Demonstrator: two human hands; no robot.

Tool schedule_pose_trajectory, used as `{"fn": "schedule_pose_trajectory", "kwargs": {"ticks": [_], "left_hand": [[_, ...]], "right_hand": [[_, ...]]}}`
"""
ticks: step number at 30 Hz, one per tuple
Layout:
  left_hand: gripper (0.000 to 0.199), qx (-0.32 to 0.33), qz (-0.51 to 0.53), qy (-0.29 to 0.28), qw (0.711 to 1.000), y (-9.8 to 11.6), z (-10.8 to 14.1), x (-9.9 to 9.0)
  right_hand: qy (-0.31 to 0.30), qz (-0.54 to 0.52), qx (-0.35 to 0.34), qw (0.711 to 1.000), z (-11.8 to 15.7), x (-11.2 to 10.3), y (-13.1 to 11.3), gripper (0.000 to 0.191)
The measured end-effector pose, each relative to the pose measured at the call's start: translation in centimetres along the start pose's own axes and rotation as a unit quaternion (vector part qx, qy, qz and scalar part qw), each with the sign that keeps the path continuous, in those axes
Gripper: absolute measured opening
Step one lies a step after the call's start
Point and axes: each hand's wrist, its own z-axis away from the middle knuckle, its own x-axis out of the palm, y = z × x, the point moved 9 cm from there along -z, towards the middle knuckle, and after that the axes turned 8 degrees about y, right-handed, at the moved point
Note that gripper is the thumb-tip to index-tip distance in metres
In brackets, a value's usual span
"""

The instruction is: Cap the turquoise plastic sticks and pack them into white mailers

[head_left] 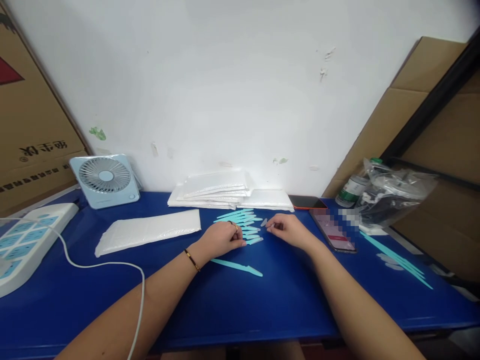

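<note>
In the middle of the blue table, several teal eyebrow razors [235, 214] lie in an overlapping row, clear caps at some of their right ends. My left hand [221, 239] rests over the left side of this row, its fingers and thumb closed around a razor [255, 240] whose capped end sticks out to the right. To the right of the row, my right hand [288, 230] pinches a small clear cap, mostly hidden by the fingertips. Another clear cap [264, 222] shows just beyond them. One separate razor [240, 267] lies nearer to me, below my left hand.
White flat packets [213, 187] are stacked against the wall; another packet [150, 231] lies left. A blue fan [105, 181], power strip [32, 245] and white cable [112, 263] are left. Right are phones [333, 232], a bottle [350, 191], a plastic bag [390, 195] and more razors [397, 259].
</note>
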Motion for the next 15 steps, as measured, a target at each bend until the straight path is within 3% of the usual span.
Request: {"fn": "schedule_pose_trajectory", "kwargs": {"ticks": [4,8,10,13,15], "left_hand": [[0.023,-0.023,0.012,-0.025,0.999,-0.5,-0.1,0.7],[0.02,-0.03,0.014,-0.039,0.999,-0.6,-0.4,1.1],[0.022,-0.013,-0.001,-0.019,1.0,0.3,-0.1,0.3],[0.022,0.078,-0.004,0.031,0.996,3.8,1.6,-1.7],[0.02,0.099,0.028,0.007,0.995,5.5,3.0,-1.6]], "right_hand": [[-0.07,-0.031,0.015,0.997,0.6,2.3,-1.0,0.012],[-0.106,-0.07,-0.016,0.992,0.8,3.7,-2.6,0.012],[-0.08,-0.068,-0.014,0.994,0.4,2.9,-2.1,0.013],[0.034,-0.009,0.017,0.999,-0.3,0.0,0.3,0.016],[0.077,0.028,0.012,0.997,-0.6,-1.1,1.1,0.02]]}}
